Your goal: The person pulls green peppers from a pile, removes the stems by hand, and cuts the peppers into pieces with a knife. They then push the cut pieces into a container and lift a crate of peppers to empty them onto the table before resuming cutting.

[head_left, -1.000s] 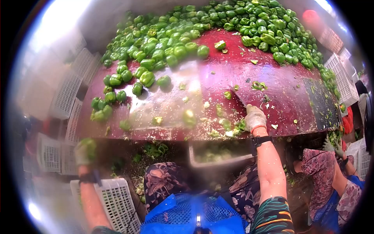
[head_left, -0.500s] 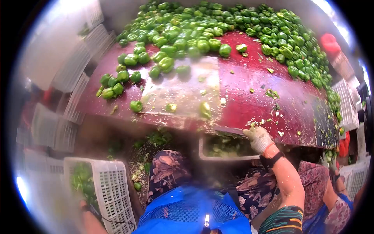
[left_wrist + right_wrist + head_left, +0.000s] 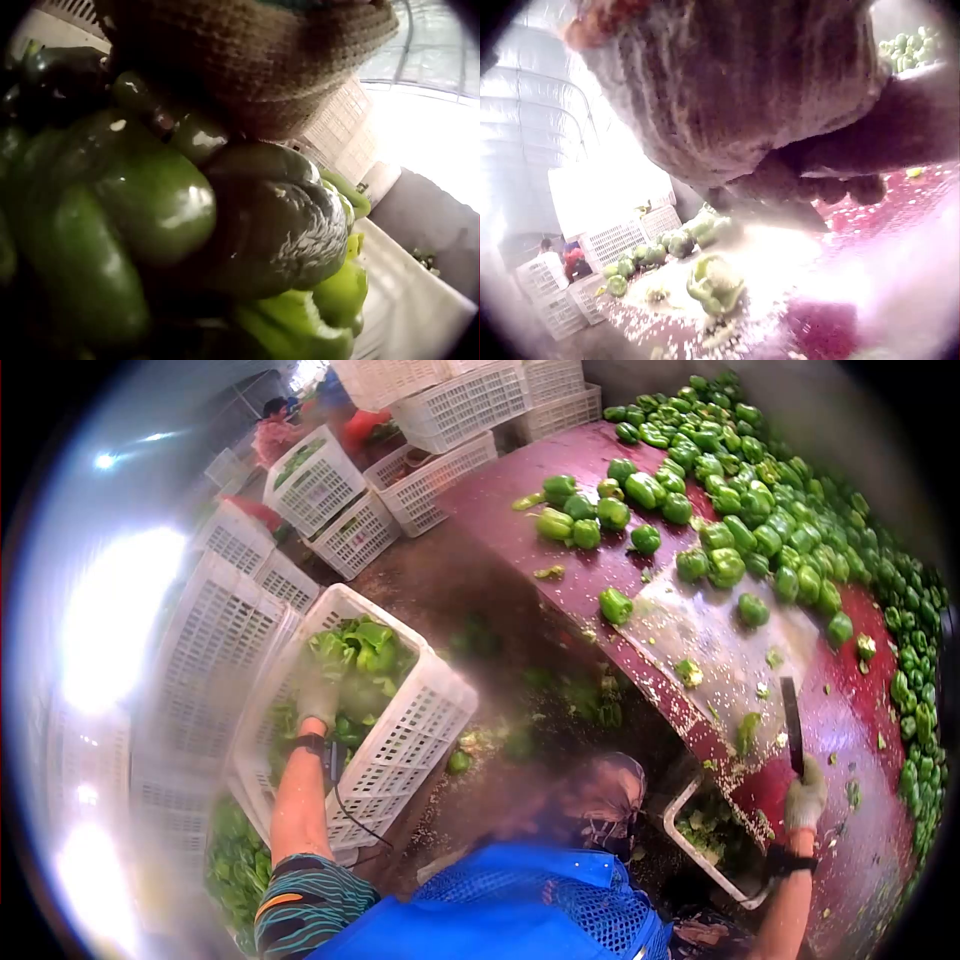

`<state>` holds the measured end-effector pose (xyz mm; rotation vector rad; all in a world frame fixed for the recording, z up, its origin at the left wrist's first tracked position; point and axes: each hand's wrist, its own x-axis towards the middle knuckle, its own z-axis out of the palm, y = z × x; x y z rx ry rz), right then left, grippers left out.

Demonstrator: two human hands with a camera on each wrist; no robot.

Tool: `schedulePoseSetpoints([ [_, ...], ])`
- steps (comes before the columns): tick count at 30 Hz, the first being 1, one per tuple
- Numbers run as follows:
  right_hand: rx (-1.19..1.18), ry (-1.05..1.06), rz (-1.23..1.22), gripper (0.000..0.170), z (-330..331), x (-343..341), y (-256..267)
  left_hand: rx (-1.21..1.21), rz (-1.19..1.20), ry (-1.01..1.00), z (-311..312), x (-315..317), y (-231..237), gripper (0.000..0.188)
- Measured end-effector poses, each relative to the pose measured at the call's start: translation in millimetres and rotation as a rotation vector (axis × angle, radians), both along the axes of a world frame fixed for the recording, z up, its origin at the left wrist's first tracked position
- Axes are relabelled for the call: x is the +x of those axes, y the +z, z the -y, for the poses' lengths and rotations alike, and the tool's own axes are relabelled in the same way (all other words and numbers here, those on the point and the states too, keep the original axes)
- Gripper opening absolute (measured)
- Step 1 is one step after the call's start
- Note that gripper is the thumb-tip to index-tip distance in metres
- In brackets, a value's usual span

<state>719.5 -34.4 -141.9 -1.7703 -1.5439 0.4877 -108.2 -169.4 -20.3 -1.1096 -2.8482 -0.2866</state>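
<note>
The fingers of the right hand are curling round the handle of a knife, its blade pointing away from the person over the counter, probably so that its edge is staying clear of the lap. The left hand, also gloved, is resting down inside a white crate among green peppers; blur and the glove are hiding its fingers, so whether they are pinching a pepper or lying spread cannot be told. The crate is standing by the person's left side, likely for an easy reach. A pale tub is sitting below the counter's front edge, between it and the lap, holding green scraps, perhaps to catch waste. Seeds are lying along that edge, and a pale sheet is covering part of the red top, maybe as a working patch. Whole peppers are heaping toward the far side. Beyond, white crates are standing stacked. No brand, label or writing is showing legibly.
</note>
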Motion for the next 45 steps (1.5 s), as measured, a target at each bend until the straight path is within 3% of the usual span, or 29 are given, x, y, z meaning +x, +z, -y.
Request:
schedulePoseSetpoints([
  [3, -0.193, -0.066, 0.182, 0.03, -67.3, -30.4, 1.3, 0.071, -0.138, -0.048, 4.3, -17.6, -18.3, 0.057],
  [4, -0.27, -0.087, 0.36, 0.03, -66.7, -78.9, 45.4, 0.067, -0.136, 0.008, 1.7, -10.7, -14.0, 0.057],
  [5, -0.303, -0.041, 0.408, 0.032, -90.5, -56.0, -3.6, 0.015, -0.181, -0.035, 6.7, -38.3, -36.8, 0.056],
  [6, -0.382, -0.023, 0.662, 0.034, -79.1, -100.3, 38.9, -0.034, -0.227, -0.079, 10.8, -67.4, -61.3, 0.055],
  [7, -0.299, 0.05, 0.67, 0.031, -70.1, -117.3, 56.6, 0.068, -0.284, -0.333, 16.0, -59.7, -61.4, 0.052],
  [8, -0.271, 0.094, 0.628, 0.025, -64.2, -117.1, 56.6, 0.002, -0.173, -0.359, 9.5, -38.7, -43.8, 0.047],
  [9, -0.117, 0.209, 0.644, 0.022, -61.2, -94.3, 23.2, -0.043, -0.196, -0.452, 16.9, -63.9, -60.9, 0.044],
  [10, -0.249, 0.249, 0.771, 0.025, -50.5, -99.7, 37.4, 0.093, 0.011, -0.314, 5.7, -44.8, -49.6, 0.045],
  [11, -0.233, 0.405, 0.94, 0.027, -39.1, -105.5, 54.8, -0.008, -0.06, -0.375, 0.0, -44.7, -47.0, 0.045],
  [12, -0.486, 0.362, 0.948, 0.03, -22.4, -118.2, 81.4, -0.102, -0.133, -0.44, -4.8, -44.8, -43.6, 0.045],
  [13, -0.653, 0.482, 1.043, 0.03, -15.6, -121.1, 91.5, -0.108, -0.122, -0.398, -9.5, -37.4, -37.3, 0.045],
  [16, -0.592, 0.645, 1.115, 0.028, 27.4, -106.9, 98.3, -0.139, -0.077, -0.322, -6.7, -39.0, -32.9, 0.046],
  [19, -0.302, 0.718, 0.937, 0.042, 72.2, -68.8, 95.2, -0.088, 0.038, -0.298, -7.0, -39.9, -31.1, 0.052],
  [20, -0.183, 0.713, 0.923, 0.039, 82.6, -56.4, 87.8, -0.05, 0.078, -0.27, -6.6, -30.3, -24.5, 0.056],
  [21, -0.232, 0.743, 1.082, 0.032, 86.5, -55.0, 96.3, -0.013, 0.067, -0.287, -4.2, -40.0, -29.3, 0.054],
  [23, -0.225, 0.738, 1.047, 0.016, 98.2, -31.3, 88.1, 0.08, -0.028, -0.204, 7.7, -58.9, -46.7, 0.05],
  [24, -0.061, 0.735, 0.914, 0.023, 97.2, -23.4, 85.6, 0.052, -0.218, -0.155, 5.0, -59.7, -47.7, 0.046],
  [25, -0.144, 0.584, 0.782, 0.034, 104.1, -28.7, 103.7, -0.136, -0.31, -0.021, -4.7, -27.8, -21.3, 0.041],
  [26, -0.131, 0.502, 0.588, 0.037, 104.8, -6.8, 86.8, 0.177, -0.31, -0.143, -0.6, -23.3, -14.5, 0.036],
  [27, -0.017, 0.466, 0.403, 0.04, 104.0, 14.3, 66.7, 0.22, -0.228, -0.193, 0.3, -18.3, -10.3, 0.034],
  [29, -0.003, 0.084, -0.079, 0.041, 98.7, 35.2, 37.4, 0.298, -0.06, -0.308, -1.6, -5.0, 0.9, 0.032],
  [31, -0.213, -0.055, -0.57, 0.04, 80.4, 2.5, 82.1, 0.223, -0.104, -0.389, -11.1, 19.3, 17.1, 0.033],
  [32, -0.178, -0.091, -0.655, 0.039, 75.0, -27.6, 106.0, 0.159, -0.114, -0.419, -17.4, 34.5, 27.0, 0.034],
  [34, -0.131, -0.131, -0.712, 0.039, 69.1, -58.9, 126.5, 0.076, 0.161, -0.222, -44.5, 22.3, 20.5, 0.044],
  [37, -0.127, -0.148, -0.639, 0.038, 65.4, -62.2, 124.1, -0.281, 0.058, -0.054, -78.3, 58.1, 30.6, 0.057],
  [38, -0.148, -0.159, -0.627, 0.038, 63.2, -57.2, 110.4, -0.322, 0.137, 0.024, -87.2, 63.3, 29.9, 0.062],
  [41, -0.164, -0.152, -0.646, 0.036, 61.5, -64.9, 91.5, -0.261, 0.242, 0.02, -88.2, 60.4, 40.7, 0.065],
  [43, -0.201, -0.095, -0.669, 0.036, 63.7, -80.8, 98.0, -0.117, 0.18, 0.008, -82.0, 29.3, 9.0, 0.068],
  [45, -0.188, -0.1, -0.643, 0.036, 64.7, -73.1, 84.0, -0.129, 0.292, -0.097, -70.8, 9.4, 3.3, 0.078],
])
